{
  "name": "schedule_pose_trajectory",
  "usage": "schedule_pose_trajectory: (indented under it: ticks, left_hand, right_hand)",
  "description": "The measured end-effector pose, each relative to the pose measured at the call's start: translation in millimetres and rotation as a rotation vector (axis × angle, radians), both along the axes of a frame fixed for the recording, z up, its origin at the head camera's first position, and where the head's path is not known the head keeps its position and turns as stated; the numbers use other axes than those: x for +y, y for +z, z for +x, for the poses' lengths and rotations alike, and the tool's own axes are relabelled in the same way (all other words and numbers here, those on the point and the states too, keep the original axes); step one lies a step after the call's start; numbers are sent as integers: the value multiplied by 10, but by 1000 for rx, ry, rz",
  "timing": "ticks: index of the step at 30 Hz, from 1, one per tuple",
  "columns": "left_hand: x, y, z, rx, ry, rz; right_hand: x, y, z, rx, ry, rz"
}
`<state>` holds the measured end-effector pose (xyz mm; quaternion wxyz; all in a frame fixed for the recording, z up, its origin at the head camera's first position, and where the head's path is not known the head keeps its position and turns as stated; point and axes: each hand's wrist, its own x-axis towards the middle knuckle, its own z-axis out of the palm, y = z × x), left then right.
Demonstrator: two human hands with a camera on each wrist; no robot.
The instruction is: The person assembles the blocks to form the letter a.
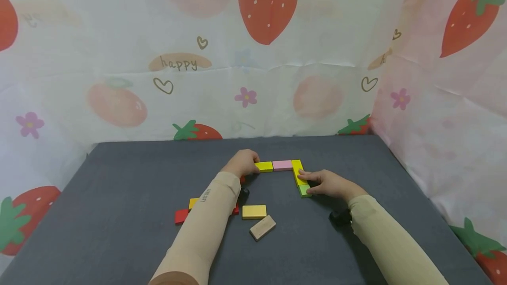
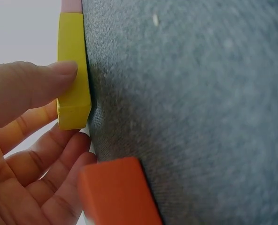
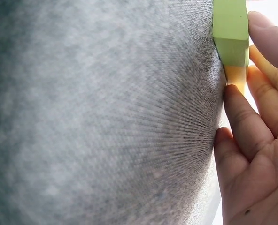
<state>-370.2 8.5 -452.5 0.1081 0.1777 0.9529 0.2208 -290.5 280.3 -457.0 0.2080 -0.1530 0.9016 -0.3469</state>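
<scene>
My left hand [image 1: 242,163] pinches the left end of a yellow block [image 1: 264,167] lying on the dark table, thumb on the near side and fingers behind. A pink block [image 1: 282,166] adjoins it on the right. From there a second yellow block [image 1: 298,168] and a light green block [image 1: 304,191] run toward me, end to end. My right hand [image 1: 330,184] rests against their right side, with the index finger on the yellow block and the thumb at the green one. In the left wrist view an orange-red block [image 2: 120,192] lies close to the left fingers.
Nearer me lie a pale yellow block [image 1: 254,212] and a tilted bare wood block [image 1: 263,228]. A red block [image 1: 181,216] and a yellow-orange block [image 1: 192,203] are partly behind the left sleeve. A strawberry-print cloth [image 1: 245,120] stands behind the table.
</scene>
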Motion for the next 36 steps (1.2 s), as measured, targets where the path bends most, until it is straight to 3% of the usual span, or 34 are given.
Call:
schedule_pose_trajectory:
  ticks: [16, 25, 31, 36]
  left_hand:
    - [38, -50, -6, 35, 22, -28]
    - [39, -37, 35, 48, -3, -38]
    - [-44, -22, 51, 37, -15, -25]
    - [-201, 11, 71, -6, 22, 38]
  right_hand:
    - [-16, 8, 3, 13, 15, 12]
    - [-9, -9, 17, 19, 22, 23]
    - [-11, -12, 24, 9, 19, 30]
    - [-11, -5, 11, 10, 20, 28]
